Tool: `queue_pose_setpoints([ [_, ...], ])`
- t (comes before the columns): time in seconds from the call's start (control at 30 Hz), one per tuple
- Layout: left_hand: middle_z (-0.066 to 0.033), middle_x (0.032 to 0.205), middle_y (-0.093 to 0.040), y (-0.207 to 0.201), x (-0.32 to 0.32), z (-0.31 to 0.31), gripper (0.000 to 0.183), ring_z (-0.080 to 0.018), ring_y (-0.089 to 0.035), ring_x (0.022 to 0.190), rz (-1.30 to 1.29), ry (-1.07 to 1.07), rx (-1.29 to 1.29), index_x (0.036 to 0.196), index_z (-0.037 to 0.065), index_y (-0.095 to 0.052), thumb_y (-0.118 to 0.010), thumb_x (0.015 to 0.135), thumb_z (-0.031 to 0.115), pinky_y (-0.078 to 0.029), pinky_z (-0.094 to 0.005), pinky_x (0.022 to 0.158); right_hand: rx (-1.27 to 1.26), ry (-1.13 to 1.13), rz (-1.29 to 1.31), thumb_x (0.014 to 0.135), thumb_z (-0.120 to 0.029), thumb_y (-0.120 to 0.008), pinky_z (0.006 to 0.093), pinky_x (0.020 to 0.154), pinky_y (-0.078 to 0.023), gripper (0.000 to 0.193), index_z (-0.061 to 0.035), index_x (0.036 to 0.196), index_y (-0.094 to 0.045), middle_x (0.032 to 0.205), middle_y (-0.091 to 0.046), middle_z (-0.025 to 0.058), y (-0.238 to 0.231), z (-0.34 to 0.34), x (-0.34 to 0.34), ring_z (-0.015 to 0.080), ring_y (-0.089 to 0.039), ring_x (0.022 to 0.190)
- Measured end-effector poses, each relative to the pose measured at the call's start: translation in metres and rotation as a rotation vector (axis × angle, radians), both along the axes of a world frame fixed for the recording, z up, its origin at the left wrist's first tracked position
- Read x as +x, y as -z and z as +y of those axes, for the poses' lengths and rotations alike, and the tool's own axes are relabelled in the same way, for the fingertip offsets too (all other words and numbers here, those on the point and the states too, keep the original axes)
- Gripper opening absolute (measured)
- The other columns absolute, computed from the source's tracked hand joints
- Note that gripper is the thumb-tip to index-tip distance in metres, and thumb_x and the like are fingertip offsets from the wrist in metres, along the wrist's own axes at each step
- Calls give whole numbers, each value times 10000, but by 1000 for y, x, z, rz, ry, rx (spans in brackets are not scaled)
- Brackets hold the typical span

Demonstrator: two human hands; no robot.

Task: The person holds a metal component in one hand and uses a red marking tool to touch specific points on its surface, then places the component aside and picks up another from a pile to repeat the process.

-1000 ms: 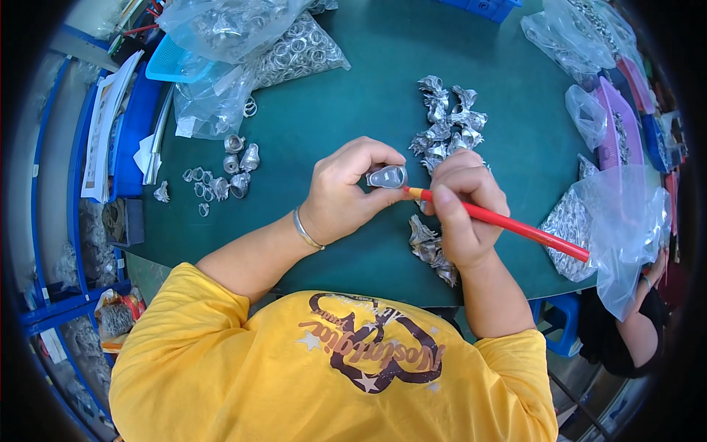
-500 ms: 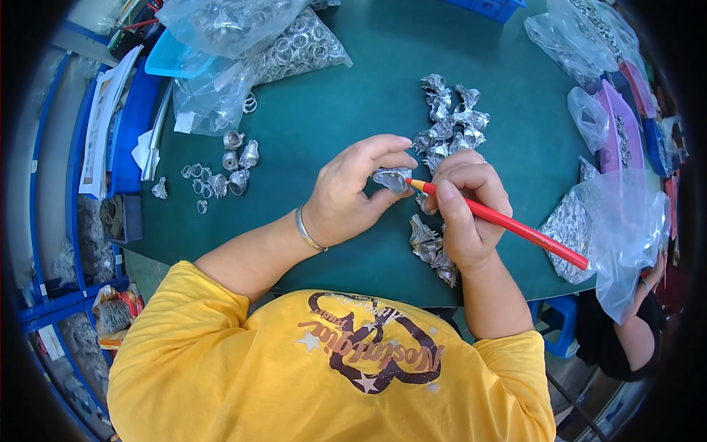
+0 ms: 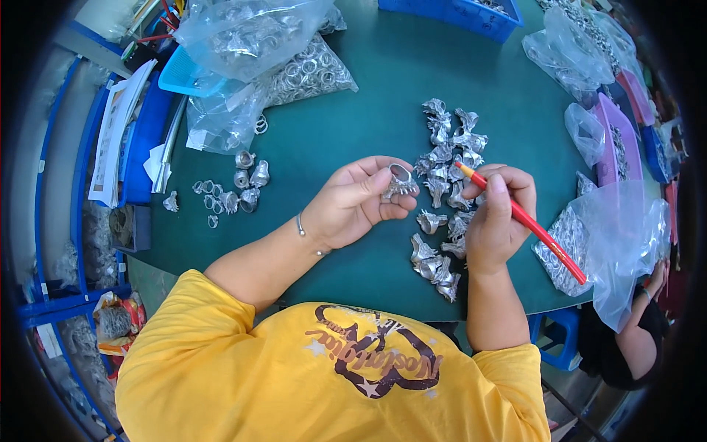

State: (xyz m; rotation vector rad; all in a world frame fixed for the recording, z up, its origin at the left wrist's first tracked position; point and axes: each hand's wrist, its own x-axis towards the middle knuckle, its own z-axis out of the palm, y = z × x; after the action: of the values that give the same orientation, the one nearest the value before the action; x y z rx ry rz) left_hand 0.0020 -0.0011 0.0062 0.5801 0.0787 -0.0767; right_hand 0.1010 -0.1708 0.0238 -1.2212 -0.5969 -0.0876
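My left hand [image 3: 361, 195] pinches a silver metal ring [image 3: 400, 178] between thumb and fingers, its round opening tipped toward me. A red pencil [image 3: 532, 225] is gripped in my right hand [image 3: 502, 217]; its bare orange tip points up and left, apart from the ring. Between and beyond my hands lies a long cluster of silver rings [image 3: 440, 155] on the green table. Closer to me, another small group of rings [image 3: 434, 269] sits left of my right wrist.
Loose rings [image 3: 228, 200] and bulging plastic bags of rings [image 3: 313, 70] lie on the table's left. A blue bin [image 3: 456, 16] stands at the far edge. To the right are a purple tray [image 3: 609, 140], a clear bag [image 3: 626, 243] and another person's arm [image 3: 639, 331].
The ring in my left hand has been turned so its opening shows. My right hand has drawn the pencil away from it, to the right. The view has shifted slightly.
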Motion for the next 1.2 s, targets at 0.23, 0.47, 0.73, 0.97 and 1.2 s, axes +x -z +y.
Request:
queue_pose_setpoints([
  [0.23,-182,1067,-584,-30,-3,-10,271,-242,-628,887,-167,-357,414,1160,42,-489,-562,905,100,-530,-329,769,80,198,17,899,-97,-528,257,650,-460,114,16,886,-522,753,-576,93,-12,-8,19,134,-574,651],
  [0.47,-100,992,-632,-126,46,121,220,-217,-616,886,-437,-1485,2018,935,50,-635,-735,739,48,-492,-310,783,153,282,93,894,-99,-521,278,679,-464,123,23,878,-524,720,-573,99,-24,-15,26,146,-567,637],
  [0.73,-91,807,-590,-31,74,-1,151,-218,-585,677,-449,-436,1912,872,70,-642,-716,785,168,-469,-300,591,119,216,89,906,-107,-545,248,672,-454,119,10,907,-528,728,-593,81,-19,-17,29,123,-581,669],
  [0.97,-64,865,-605,-15,58,5,202,-88,-585,739,66,-25,1697,771,21,-580,-757,758,120,-479,-235,601,81,169,90,903,-106,-550,229,646,-455,121,12,894,-531,701,-594,67,-19,-15,22,98,-574,654],
  [1.2,-147,1088,-589,-1,16,-8,222,-159,-603,957,-192,-324,1010,921,8,-539,-648,776,-120,-514,-278,829,-12,58,108,897,-96,-557,215,604,-460,110,9,888,-524,712,-593,62,-13,-6,8,93,-583,641],
])
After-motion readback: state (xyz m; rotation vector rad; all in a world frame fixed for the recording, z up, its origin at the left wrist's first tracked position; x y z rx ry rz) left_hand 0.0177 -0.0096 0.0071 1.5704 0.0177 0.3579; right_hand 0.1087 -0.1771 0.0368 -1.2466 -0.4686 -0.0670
